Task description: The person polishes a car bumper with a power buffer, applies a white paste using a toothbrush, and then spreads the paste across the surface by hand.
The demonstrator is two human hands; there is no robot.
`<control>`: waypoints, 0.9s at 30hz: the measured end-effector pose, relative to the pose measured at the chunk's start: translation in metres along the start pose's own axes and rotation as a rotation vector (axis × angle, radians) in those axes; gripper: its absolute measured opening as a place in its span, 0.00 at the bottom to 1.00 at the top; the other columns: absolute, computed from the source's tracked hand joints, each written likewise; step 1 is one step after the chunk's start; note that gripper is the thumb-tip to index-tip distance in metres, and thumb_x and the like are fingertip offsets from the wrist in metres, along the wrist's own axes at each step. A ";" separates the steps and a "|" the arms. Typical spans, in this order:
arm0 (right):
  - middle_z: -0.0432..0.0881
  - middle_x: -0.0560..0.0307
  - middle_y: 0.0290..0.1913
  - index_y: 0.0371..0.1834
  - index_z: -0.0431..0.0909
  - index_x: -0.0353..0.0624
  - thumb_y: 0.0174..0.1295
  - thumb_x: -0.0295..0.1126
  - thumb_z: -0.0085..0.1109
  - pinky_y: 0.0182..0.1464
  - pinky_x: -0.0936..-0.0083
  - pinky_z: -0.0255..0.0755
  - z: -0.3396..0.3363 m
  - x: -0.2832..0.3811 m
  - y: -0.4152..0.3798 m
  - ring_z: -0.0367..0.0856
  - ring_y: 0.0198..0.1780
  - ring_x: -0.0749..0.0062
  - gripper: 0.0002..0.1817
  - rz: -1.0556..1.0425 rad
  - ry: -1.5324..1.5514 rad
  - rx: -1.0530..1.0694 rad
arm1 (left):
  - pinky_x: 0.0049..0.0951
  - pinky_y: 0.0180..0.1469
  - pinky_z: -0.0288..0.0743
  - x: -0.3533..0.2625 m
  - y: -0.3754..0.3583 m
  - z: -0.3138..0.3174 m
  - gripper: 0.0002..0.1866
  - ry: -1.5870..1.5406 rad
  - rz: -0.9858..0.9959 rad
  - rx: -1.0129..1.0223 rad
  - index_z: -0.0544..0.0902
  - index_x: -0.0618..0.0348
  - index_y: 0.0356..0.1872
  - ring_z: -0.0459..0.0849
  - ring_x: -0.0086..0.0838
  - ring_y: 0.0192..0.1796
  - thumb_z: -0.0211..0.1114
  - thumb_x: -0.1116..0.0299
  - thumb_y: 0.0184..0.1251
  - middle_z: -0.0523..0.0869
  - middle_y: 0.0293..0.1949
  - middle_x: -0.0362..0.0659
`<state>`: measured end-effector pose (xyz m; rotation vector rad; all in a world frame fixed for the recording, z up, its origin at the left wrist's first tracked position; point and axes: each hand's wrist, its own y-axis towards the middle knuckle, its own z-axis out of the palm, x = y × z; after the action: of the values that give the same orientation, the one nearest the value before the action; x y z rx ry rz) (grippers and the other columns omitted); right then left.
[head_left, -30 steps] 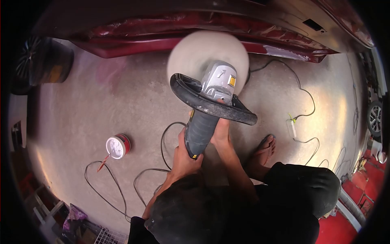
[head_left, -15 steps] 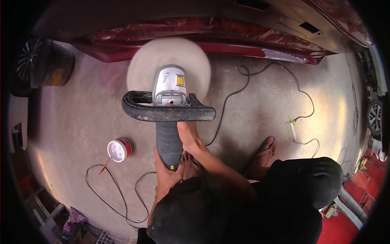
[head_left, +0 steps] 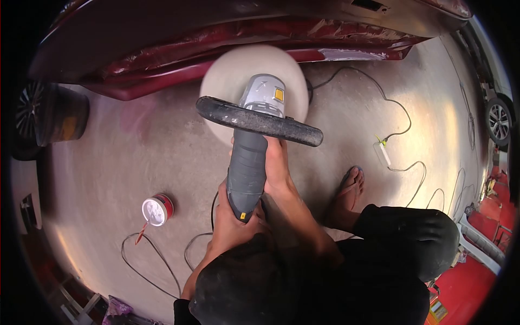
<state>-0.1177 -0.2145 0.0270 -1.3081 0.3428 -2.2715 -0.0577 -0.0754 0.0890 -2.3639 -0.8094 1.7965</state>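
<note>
A car polisher [head_left: 249, 168] with a grey body and silver head points away from me, its rear end tilted a little to the left. My left hand [head_left: 230, 222] is wrapped round the rear of its body. Further forward, my right hand [head_left: 277, 169] grips the right side of the body, just behind the black bar handle [head_left: 260, 122]; some of its fingers are hidden underneath. The round white pad [head_left: 222, 78] looks blurred as if spinning, and overlaps the lower edge of the maroon car panel [head_left: 179, 76] in this view.
A small tub of white paste [head_left: 156, 211] with a brush [head_left: 141, 233] in it stands on the concrete floor, left of me. Black cable [head_left: 409, 122] winds across the floor on the right to a white connector [head_left: 382, 154]. A dark bucket [head_left: 62, 114] stands at far left.
The polisher has swung to the right along the panel's lower edge, and its bar handle now slants down to the right. Both hands have moved with it. The whole view has turned slightly.
</note>
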 end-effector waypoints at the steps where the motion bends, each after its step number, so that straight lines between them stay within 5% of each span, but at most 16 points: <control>1: 0.86 0.48 0.39 0.56 0.78 0.38 0.76 0.53 0.50 0.33 0.68 0.86 -0.005 0.011 0.001 0.89 0.33 0.64 0.26 0.016 0.059 0.010 | 0.43 0.57 0.80 -0.002 0.004 0.002 0.41 0.028 0.025 0.041 0.59 0.65 0.74 0.90 0.53 0.52 0.68 0.75 0.60 0.88 0.47 0.62; 4: 0.86 0.46 0.39 0.56 0.77 0.40 0.75 0.62 0.45 0.32 0.66 0.86 -0.020 0.048 0.001 0.89 0.33 0.60 0.33 0.034 0.134 0.032 | 0.49 0.57 0.80 -0.008 0.019 0.012 0.45 0.066 0.103 0.156 0.52 0.64 0.77 0.86 0.68 0.51 0.64 0.78 0.57 0.86 0.46 0.70; 11: 0.85 0.47 0.37 0.51 0.77 0.38 0.75 0.54 0.50 0.31 0.67 0.84 -0.033 0.079 -0.004 0.87 0.31 0.62 0.26 0.005 0.291 0.017 | 0.49 0.55 0.80 -0.020 0.037 0.026 0.46 0.036 0.090 0.280 0.53 0.64 0.77 0.86 0.69 0.50 0.63 0.78 0.55 0.86 0.43 0.71; 14: 0.85 0.48 0.38 0.52 0.78 0.42 0.75 0.60 0.44 0.33 0.65 0.85 -0.026 0.047 0.005 0.88 0.33 0.61 0.30 0.037 0.181 0.010 | 0.47 0.58 0.79 -0.007 0.027 0.012 0.45 0.062 0.126 0.179 0.56 0.63 0.76 0.87 0.64 0.54 0.64 0.78 0.55 0.86 0.47 0.69; 17: 0.85 0.51 0.43 0.57 0.78 0.39 0.77 0.49 0.51 0.39 0.70 0.84 0.000 0.002 0.005 0.87 0.38 0.67 0.23 -0.013 0.016 -0.005 | 0.46 0.61 0.78 0.018 0.009 -0.006 0.44 0.046 0.116 0.021 0.59 0.62 0.75 0.87 0.59 0.58 0.67 0.78 0.54 0.86 0.52 0.67; 21: 0.80 0.57 0.57 0.63 0.76 0.38 0.74 0.39 0.62 0.58 0.73 0.76 0.053 -0.038 -0.010 0.79 0.56 0.76 0.21 -0.014 -0.100 0.116 | 0.40 0.56 0.80 0.071 -0.016 -0.031 0.40 -0.035 -0.022 -0.175 0.62 0.63 0.71 0.86 0.41 0.48 0.68 0.78 0.55 0.85 0.46 0.52; 24: 0.84 0.52 0.53 0.59 0.79 0.35 0.70 0.39 0.66 0.59 0.70 0.75 0.085 -0.056 -0.008 0.81 0.55 0.71 0.22 -0.055 -0.286 0.244 | 0.36 0.50 0.79 0.123 -0.018 -0.040 0.38 -0.042 -0.029 -0.316 0.64 0.63 0.69 0.82 0.34 0.43 0.67 0.79 0.55 0.82 0.45 0.47; 27: 0.90 0.48 0.48 0.55 0.82 0.32 0.66 0.40 0.72 0.57 0.70 0.77 0.092 -0.070 -0.002 0.86 0.53 0.69 0.23 -0.109 -0.302 0.279 | 0.34 0.48 0.78 0.099 -0.013 -0.042 0.38 -0.155 -0.211 -0.337 0.65 0.64 0.69 0.81 0.33 0.43 0.67 0.80 0.53 0.81 0.47 0.47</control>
<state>-0.0103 -0.1730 0.0233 -1.5179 -0.1484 -2.0712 -0.0064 -0.0097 0.0197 -2.2270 -1.4254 1.8969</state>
